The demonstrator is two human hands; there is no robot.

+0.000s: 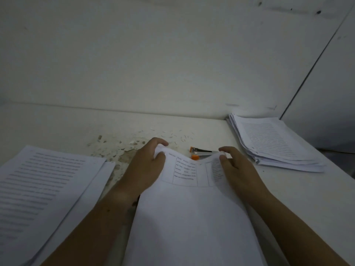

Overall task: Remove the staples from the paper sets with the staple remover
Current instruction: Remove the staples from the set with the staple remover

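Printed paper stack [42,189] at left, second stack [274,143] at right, on flaking white desk [211,129]. Orange-and-steel staple remover [201,152] half hidden behind centre white paper set [192,217]; top edge sags, corners pinched by left hand [144,169], right hand [238,169].

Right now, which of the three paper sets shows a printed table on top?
The middle set, pinched at its far edge by the left hand and right hand; the left pile and right stack show only text.
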